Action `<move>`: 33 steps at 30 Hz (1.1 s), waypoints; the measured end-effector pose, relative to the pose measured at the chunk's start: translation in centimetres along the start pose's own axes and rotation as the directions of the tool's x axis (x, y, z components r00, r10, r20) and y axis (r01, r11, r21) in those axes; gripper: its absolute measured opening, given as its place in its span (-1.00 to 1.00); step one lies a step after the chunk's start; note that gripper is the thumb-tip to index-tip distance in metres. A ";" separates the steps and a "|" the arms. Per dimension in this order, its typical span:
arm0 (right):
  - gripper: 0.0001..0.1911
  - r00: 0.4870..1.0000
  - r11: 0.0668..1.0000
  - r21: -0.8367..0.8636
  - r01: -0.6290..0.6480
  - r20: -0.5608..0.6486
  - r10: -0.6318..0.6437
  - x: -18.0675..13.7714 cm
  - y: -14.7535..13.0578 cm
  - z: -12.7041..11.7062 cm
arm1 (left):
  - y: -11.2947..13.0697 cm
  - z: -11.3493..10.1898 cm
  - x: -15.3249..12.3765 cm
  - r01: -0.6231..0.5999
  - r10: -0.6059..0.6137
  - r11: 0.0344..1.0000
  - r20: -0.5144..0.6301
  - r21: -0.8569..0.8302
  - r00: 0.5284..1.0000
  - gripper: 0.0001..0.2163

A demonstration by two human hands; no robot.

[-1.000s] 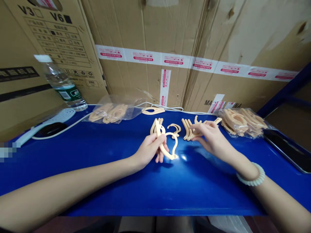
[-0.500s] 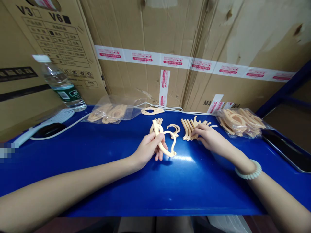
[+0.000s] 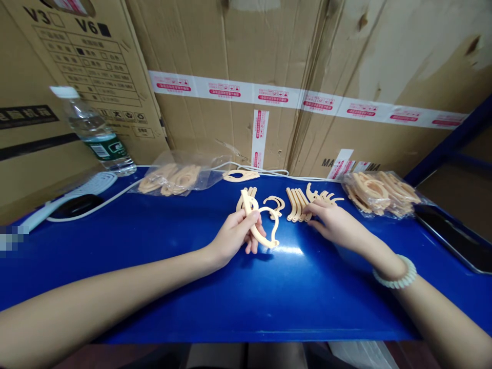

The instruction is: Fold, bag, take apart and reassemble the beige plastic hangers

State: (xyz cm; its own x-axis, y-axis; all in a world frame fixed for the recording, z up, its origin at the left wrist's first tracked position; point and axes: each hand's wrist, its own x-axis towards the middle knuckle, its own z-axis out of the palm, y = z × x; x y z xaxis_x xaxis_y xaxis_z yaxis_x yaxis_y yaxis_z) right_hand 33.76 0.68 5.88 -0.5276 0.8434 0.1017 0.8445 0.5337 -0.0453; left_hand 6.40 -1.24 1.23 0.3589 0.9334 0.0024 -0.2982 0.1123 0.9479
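Note:
My left hand (image 3: 234, 233) is closed around a beige folding hanger (image 3: 261, 237), its curved arm and thinner looped part raised above the blue table. At the right end of a row of beige hanger arms (image 3: 295, 204), my right hand (image 3: 326, 218) has its bent fingers on the last arm; the fingertips partly cover it. Between the hands lie curved hanger hooks (image 3: 275, 202). Just behind my left hand are more beige pieces (image 3: 251, 192), partly hidden. Beyond my right fingers sit several small curved pieces (image 3: 326, 196).
A bagged set of beige parts (image 3: 171, 179) lies at left, another bag (image 3: 384, 192) at right. One beige piece (image 3: 241, 176) rests near white cables (image 3: 265, 171). A water bottle (image 3: 98, 136) and phone (image 3: 457, 241) flank the blue table (image 3: 269, 302); cardboard boxes (image 3: 215, 133) stand behind.
My right hand has shifted very slightly at the row, and more of the small curved pieces behind it shows. My left hand keeps the hanger in place.

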 end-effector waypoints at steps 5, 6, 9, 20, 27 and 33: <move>-0.59 0.999 0.997 -0.073 0.039 -0.011 -0.040 -0.4 -1.1 0.0 | 0.2 0.1 -0.1 -0.002 0.002 1.000 0.000 -0.010 1.000 -0.59; -0.56 0.998 0.996 -0.071 0.056 0.000 -0.056 -0.5 -1.3 0.1 | 0.1 0.1 -0.1 -0.003 0.003 1.000 0.000 -0.012 1.000 -0.58; -0.46 0.994 0.996 -0.030 0.088 0.063 -0.086 -0.9 -1.9 0.3 | -0.1 -0.1 0.0 -0.004 0.004 1.000 0.007 -0.018 1.000 -0.57; -0.33 0.984 0.993 0.053 0.105 0.142 -0.111 -1.2 -1.5 1.3 | -0.1 -0.1 0.0 -0.001 0.001 1.000 0.007 -0.010 1.000 -0.59; -0.35 0.984 0.985 0.036 0.169 0.049 -0.171 -0.5 -1.1 2.2 | 0.1 -0.1 0.0 0.021 -0.020 0.999 0.030 -0.028 0.999 -0.73; -0.59 0.970 0.981 0.019 0.192 -0.153 -0.187 -0.5 -2.7 0.5 | -0.2 -0.1 -0.1 -0.029 0.027 0.999 0.052 0.022 0.998 -0.73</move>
State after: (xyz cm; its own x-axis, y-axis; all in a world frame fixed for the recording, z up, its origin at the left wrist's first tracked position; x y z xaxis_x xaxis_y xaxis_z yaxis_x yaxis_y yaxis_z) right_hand 31.71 -1.20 5.41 -0.6559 0.7090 0.2592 0.7253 0.6870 -0.0436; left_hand 6.36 -1.37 1.01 0.3959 0.9172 0.0448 -0.2890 0.0781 0.9541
